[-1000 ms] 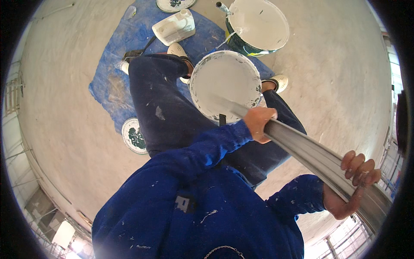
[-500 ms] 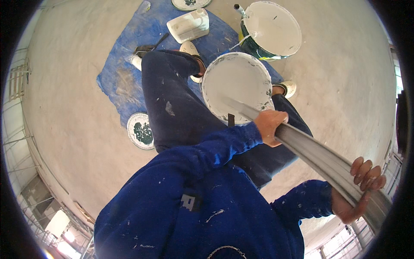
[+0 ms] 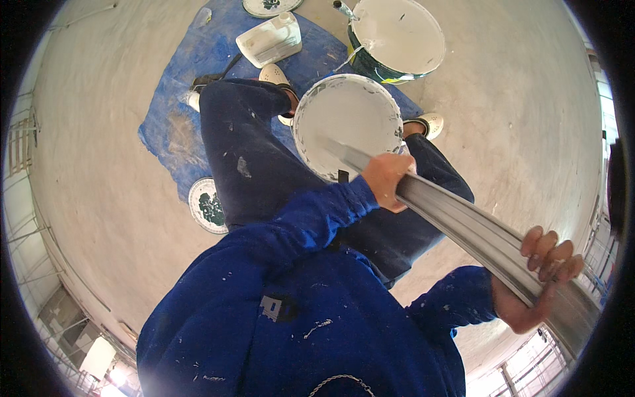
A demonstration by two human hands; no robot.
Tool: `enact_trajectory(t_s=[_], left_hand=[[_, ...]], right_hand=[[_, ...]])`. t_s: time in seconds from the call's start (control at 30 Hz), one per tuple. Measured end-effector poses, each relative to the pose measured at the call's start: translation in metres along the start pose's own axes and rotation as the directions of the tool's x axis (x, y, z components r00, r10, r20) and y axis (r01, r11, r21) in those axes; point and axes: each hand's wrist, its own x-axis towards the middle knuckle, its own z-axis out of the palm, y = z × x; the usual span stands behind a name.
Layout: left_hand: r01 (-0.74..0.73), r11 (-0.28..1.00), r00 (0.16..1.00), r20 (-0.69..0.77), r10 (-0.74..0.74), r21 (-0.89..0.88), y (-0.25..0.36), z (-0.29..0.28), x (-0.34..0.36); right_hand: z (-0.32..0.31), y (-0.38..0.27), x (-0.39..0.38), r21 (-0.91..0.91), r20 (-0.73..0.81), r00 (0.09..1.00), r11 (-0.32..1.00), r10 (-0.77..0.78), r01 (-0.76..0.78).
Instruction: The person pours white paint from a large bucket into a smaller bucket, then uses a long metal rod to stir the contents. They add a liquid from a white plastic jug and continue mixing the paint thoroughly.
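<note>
A long grey metal bar [image 3: 463, 218], channelled along its length, slants from the lower right down to a bucket of white paint [image 3: 299, 152]. Its far end is over or in the white paint; which of the two I cannot tell. My left hand [image 3: 389, 180] wraps round the bar close to the bucket's near rim. Farther up the bar, at the right, my right hand [image 3: 546, 264] grips it with the fingers curled over its edge. The bucket stands between my legs.
A larger dark green bucket [image 3: 370, 66] of white stuff, with a handle leaning at its rim, stands beyond. On the blue sheet [image 3: 165, 126] lie a whitish jug [image 3: 270, 41] and a dark-handled tool [image 3: 215, 78]. A paint-smeared lid [image 3: 210, 206] rests left of my leg.
The whole view has shifted, so the buckets and sheet appear slightly farther left and up. Both hands keep hold of the bar, my left hand a little nearer the bucket.
</note>
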Motion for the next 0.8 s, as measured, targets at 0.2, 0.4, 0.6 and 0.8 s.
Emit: enact_trajectory(t_s=[0.2,0.4,0.6,0.8], left_hand=[[-0.02,0.99,0.986,0.16,0.043,-0.143,-0.004,0.036,0.038],[-0.102,0.994,0.994,0.054,0.099,0.039,-0.022,-0.002,0.027],[-0.027,0.988,0.999,-0.022,0.024,-0.152,0.013,0.02,-0.001],[-0.161,0.984,0.977,0.131,0.169,-0.072,-0.016,0.027,0.046]], right_hand=[[-0.008,-0.006,-0.008,-0.083,-0.196,0.96,0.979,-0.201,0.188],[0.004,0.009,-0.018,0.006,-0.095,0.979,0.983,-0.182,0.183],[0.003,-0.013,-0.001,-0.03,0.051,0.995,0.996,-0.081,0.083],[0.0,0.002,-0.026,-0.118,-0.273,0.903,0.944,-0.33,0.309]])
